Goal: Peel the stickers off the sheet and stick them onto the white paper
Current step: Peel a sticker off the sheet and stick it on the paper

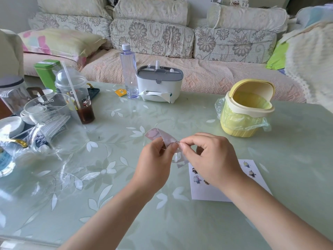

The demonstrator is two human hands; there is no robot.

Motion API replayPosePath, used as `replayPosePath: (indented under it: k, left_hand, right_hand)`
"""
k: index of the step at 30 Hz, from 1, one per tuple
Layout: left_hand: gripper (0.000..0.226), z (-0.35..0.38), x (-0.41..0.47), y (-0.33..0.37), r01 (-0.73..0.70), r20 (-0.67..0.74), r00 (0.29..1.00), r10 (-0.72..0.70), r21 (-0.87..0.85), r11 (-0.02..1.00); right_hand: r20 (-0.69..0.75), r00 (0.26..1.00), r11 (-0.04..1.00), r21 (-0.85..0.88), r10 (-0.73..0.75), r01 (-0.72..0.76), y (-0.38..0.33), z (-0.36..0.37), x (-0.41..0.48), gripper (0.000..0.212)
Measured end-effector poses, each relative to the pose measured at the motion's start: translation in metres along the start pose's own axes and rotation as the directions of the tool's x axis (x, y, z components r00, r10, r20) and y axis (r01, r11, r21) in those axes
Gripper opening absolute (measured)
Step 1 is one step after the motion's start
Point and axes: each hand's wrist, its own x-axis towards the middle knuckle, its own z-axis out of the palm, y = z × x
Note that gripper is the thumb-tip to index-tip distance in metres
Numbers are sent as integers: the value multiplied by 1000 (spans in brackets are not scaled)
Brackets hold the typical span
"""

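Observation:
A pale pink sticker sheet curls above the table, held up in the middle of the view. My left hand grips the sheet from the left. My right hand pinches a small sticker at the sheet's edge between thumb and forefinger. The white paper lies flat on the table under my right wrist, with several small cartoon stickers stuck on it. My right forearm hides part of the paper.
A yellow lidded mini bin with a bag liner stands at the right. A white tissue box and a clear water bottle stand behind. Glass jug, iced drink cup, bowls and a green tin crowd the left.

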Motion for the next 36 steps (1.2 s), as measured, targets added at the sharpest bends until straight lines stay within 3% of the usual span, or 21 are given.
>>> replayPosePath:
  k: [4, 7, 9, 14, 18, 23, 26, 31, 36]
  left_hand:
    - [32, -2, -2, 0, -65, 25, 998, 62, 173, 983]
    - [36, -4, -3, 2, -100, 50, 995, 90, 261, 960]
    - [30, -5, -3, 2, -105, 72, 993, 92, 217, 971]
    - [52, -5, -2, 4, 2, 42, 999, -3, 17, 1000]
    - [43, -6, 2, 0, 4, 58, 998, -11, 123, 992]
    - [38, -3, 0, -2, -9, 71, 997, -3, 161, 987]
    - [27, -2, -3, 1, 29, 82, 996, -36, 90, 996]
    - [23, 0, -8, 7, 83, 126, 989, -80, -23, 996]
    - [12, 2, -8, 12, 187, 92, 979, -180, -75, 980]
  right_hand:
    - [-23, 993, 982, -154, -116, 111, 1, -3, 2, 17]
    - [-15, 994, 979, -176, -108, 104, 2, -7, 3, 17]
    - [-13, 999, 991, -127, -41, 39, 0, -6, 3, 15]
    - [62, 996, 997, -22, 69, -67, -1, -5, 2, 10]
    - [141, 986, 995, -22, 95, -93, 0, -5, 3, 14]
    - [-31, 999, 983, -183, 21, -27, 0, -2, 2, 11]
    - [-31, 998, 979, -192, 59, -64, 0, 0, 1, 9]
    - [41, 982, 981, -61, 185, -182, 1, 1, 2, 9]
    - [43, 917, 901, 172, 397, -399, 4, 4, 5, 17]
